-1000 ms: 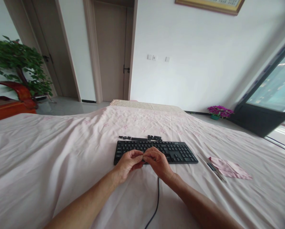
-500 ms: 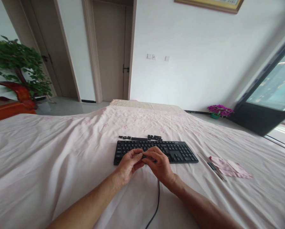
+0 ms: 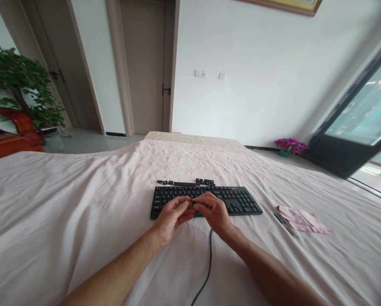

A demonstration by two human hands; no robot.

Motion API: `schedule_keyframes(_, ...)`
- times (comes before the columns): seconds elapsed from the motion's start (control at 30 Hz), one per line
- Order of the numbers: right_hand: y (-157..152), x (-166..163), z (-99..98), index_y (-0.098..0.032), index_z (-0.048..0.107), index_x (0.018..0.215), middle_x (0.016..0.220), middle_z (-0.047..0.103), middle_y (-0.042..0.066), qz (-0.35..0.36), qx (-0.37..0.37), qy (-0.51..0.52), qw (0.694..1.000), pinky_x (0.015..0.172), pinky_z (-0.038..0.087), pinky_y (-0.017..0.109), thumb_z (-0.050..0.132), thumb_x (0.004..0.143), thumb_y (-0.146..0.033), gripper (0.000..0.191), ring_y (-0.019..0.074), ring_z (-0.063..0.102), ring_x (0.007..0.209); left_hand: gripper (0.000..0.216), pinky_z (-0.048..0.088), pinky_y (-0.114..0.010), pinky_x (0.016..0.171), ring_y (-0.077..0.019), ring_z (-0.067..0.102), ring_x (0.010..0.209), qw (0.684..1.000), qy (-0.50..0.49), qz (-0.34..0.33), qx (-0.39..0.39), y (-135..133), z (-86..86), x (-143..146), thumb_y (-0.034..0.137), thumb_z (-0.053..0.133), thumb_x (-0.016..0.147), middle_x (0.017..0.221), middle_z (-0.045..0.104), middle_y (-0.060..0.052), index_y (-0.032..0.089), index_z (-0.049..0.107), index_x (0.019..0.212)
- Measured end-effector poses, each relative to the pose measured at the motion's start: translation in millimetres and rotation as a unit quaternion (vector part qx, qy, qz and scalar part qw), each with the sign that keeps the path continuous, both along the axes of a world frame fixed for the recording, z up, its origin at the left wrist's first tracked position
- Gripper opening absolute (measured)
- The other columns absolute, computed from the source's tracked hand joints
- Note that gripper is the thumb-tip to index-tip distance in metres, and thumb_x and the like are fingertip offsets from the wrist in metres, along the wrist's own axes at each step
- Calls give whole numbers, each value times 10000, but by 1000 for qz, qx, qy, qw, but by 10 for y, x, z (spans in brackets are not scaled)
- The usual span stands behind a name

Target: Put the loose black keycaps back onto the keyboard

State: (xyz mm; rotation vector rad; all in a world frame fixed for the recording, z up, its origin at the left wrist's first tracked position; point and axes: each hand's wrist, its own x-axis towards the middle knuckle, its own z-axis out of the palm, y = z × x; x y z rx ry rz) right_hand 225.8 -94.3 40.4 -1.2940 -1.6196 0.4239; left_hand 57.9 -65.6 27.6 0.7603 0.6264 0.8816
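Note:
A black keyboard (image 3: 238,199) lies across the cloth, its lower middle hidden behind both hands. Over its front edge, my left hand (image 3: 174,216) and my right hand (image 3: 214,213) meet fingertip to fingertip. Pinched between them is a small black keycap (image 3: 192,202), mostly covered by the fingers. Both hands are closed in a pinch. Several loose keycaps (image 3: 205,182) rest in a row behind the keyboard, along with a long space bar (image 3: 184,184). The keyboard's cable (image 3: 208,265) runs toward me from beneath my right hand.
A pale pink floral cloth (image 3: 114,191) with folds covers the surface. On the right lie a folded pink cloth (image 3: 303,220) and a thin tool with a dark end (image 3: 280,218). Beyond stand a wooden armrest (image 3: 24,125), a plant (image 3: 24,80) and purple flowers (image 3: 291,145).
The whole view has shifted slightly. My right fingertips have moved a little on the keycap, and more of its dark surface shows between the hands.

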Motion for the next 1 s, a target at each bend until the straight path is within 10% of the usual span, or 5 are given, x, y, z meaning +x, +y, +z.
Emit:
schedule_keyframes(0.53,100,76,-27,-154,722,825,697,635,20,27,-227,370,900,494,329,202,772,626,-439,351,63,470,528,358,466,-231,665,-157,627,832,910,204,293,209,627,-141,-420,414,608,739,977,683,-70,159,628,989)
schedule_keyframes(0.73,147,157,-67,-167,720,841,663,632,9,14,-228,331,915,500,335,219,750,646,-431,329,81,482,526,312,465,-310,864,-193,620,951,882,258,300,256,795,-357,-517,347,587,753,1016,679,-73,156,635,994)
schedule_keyframes(1.0,299,474,-134,-227,740,829,816,676,14,-47,-108,23,993,756,439,303,685,696,-328,176,175,612,787,306,462,-340,922,-202,603,1037,855,324,293,281,921,-546,-594,257,550,760,1098,650,-75,190,616,1051)
